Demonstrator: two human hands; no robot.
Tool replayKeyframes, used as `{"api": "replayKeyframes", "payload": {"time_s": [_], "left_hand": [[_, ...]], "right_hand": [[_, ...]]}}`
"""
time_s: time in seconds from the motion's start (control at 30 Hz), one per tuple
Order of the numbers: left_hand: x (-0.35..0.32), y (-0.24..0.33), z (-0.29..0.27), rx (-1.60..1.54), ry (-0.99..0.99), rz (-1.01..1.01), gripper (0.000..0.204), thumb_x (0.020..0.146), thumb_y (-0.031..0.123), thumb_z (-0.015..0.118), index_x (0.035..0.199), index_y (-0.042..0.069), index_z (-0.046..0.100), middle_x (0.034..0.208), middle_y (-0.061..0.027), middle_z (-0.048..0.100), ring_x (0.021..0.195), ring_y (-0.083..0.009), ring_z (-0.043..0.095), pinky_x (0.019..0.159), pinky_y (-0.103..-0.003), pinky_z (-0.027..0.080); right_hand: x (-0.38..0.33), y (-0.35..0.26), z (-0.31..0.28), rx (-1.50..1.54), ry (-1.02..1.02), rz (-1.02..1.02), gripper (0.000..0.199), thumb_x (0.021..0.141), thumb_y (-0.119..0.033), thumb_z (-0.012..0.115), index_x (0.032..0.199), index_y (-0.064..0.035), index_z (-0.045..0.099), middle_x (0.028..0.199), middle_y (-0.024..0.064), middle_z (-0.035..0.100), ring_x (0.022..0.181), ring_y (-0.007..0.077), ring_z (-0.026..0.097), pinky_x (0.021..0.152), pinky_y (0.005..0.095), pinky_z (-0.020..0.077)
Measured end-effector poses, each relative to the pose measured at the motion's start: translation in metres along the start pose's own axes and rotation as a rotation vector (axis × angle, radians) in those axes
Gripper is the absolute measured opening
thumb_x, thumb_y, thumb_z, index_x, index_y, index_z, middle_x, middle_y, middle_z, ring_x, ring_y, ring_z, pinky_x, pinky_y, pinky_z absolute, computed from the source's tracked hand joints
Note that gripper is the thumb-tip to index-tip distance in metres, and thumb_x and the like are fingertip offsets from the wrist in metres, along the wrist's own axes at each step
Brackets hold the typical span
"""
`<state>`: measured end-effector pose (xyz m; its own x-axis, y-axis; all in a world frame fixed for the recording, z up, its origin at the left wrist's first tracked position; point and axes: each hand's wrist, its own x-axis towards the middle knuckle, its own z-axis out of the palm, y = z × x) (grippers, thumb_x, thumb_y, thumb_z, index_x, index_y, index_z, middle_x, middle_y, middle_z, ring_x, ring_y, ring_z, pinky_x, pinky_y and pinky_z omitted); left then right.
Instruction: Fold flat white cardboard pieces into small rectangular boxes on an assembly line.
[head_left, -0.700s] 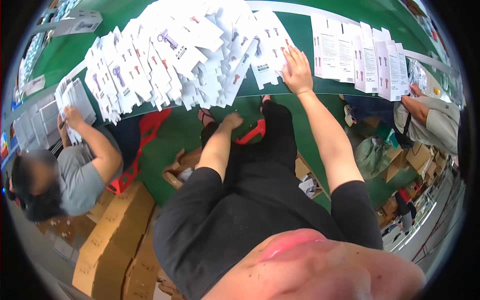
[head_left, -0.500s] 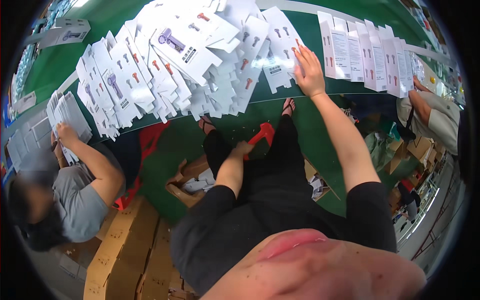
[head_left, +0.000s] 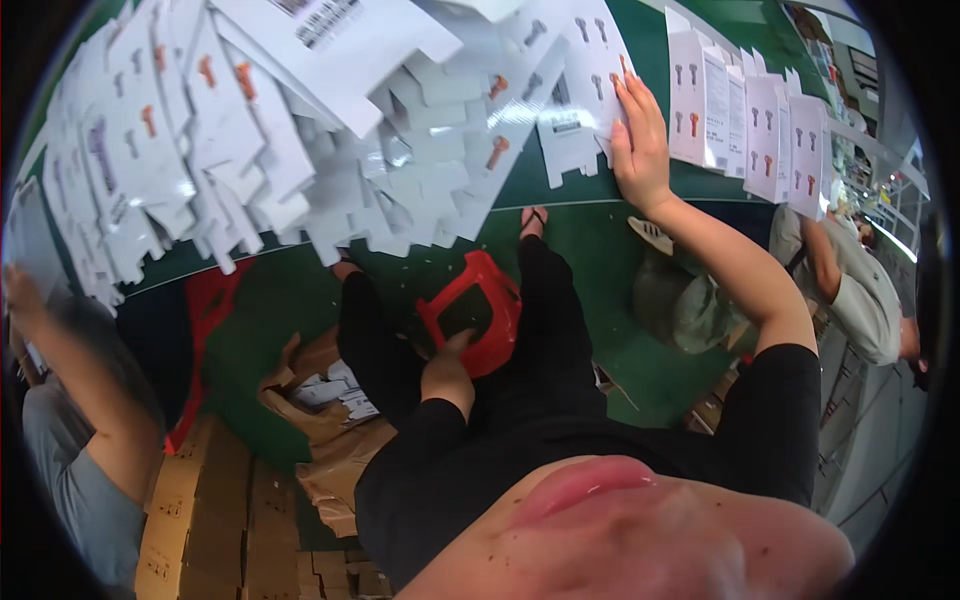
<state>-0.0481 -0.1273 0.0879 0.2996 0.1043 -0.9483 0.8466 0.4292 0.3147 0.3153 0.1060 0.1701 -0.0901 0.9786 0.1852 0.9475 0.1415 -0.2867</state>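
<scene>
Pressing down flat, the person's right hand [head_left: 640, 135] rests on a white card [head_left: 590, 60] at the edge of the green table [head_left: 560, 190]. Its fingers [head_left: 632, 95] lie straight and close together on top of the card, likely to hold it in place so it does not slide. Just past the fingertips, more white cards with little orange and grey pictures lie in a big messy pile [head_left: 300, 130] that spreads far out to the thumb side. On the little-finger side, a neat row of white cards [head_left: 745, 120] stands along the table.

The left hand [head_left: 447, 365] is down low, away from the table. Its fingers curl around the rim of a red plastic stool [head_left: 470, 310] between the person's legs, maybe to keep it steady.

Below that hand, brown cardboard boxes [head_left: 210, 510] sit on the floor. Another person's arm [head_left: 60, 360] reaches up at the far left, and another worker [head_left: 850, 290] sits at the far right.
</scene>
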Motion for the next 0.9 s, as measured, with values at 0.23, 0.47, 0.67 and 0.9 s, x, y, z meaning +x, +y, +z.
{"api": "replayKeyframes", "payload": {"time_s": [0.23,0.47,0.67,0.9], "left_hand": [[0.188,-0.092,0.157,-0.295,0.982,-0.4,0.078,0.092,0.064,0.049,0.135,0.0,0.059,0.135,-0.0228,0.061,0.121,-0.0415,0.058,0.103,-0.048,0.045],[0.271,-0.155,0.23,-0.257,0.267,-0.573,0.085,0.087,0.073,0.046,0.134,0.004,0.061,0.132,-0.0218,0.063,0.127,-0.0406,0.054,0.109,-0.047,0.039],[0.289,-0.155,0.226,-0.271,-0.166,-0.065,0.095,0.085,0.077,0.048,0.143,0.002,0.055,0.143,-0.0265,0.055,0.134,-0.0392,0.05,0.112,-0.043,0.039],[0.284,-0.073,0.167,-0.081,-0.329,-0.102,0.096,0.089,0.077,0.048,0.137,-0.006,0.057,0.132,-0.0225,0.063,0.117,-0.0373,0.062,0.102,-0.04,0.048]], "right_hand": [[0.005,0.007,0.007,0.047,0.033,-0.026,0.048,0.095,-0.01,0.051,0.142,0.0,0.052,0.15,0.0169,0.049,0.141,0.0345,0.043,0.118,0.0437,0.0331],[0.003,0.007,0.009,0.054,0.017,-0.052,0.049,0.095,-0.01,0.052,0.143,0.0001,0.051,0.151,0.0173,0.048,0.142,0.0346,0.042,0.119,0.044,0.0315],[0.008,0.003,0.004,0.04,-0.028,-0.06,0.049,0.097,-0.01,0.048,0.145,0.0009,0.047,0.156,0.0189,0.04,0.146,0.0349,0.036,0.12,0.0437,0.029],[0.003,0.006,-0.004,0.018,-0.039,-0.03,0.051,0.096,-0.012,0.05,0.146,0.0012,0.046,0.155,0.0189,0.041,0.146,0.0355,0.035,0.121,0.0456,0.0269]]}}
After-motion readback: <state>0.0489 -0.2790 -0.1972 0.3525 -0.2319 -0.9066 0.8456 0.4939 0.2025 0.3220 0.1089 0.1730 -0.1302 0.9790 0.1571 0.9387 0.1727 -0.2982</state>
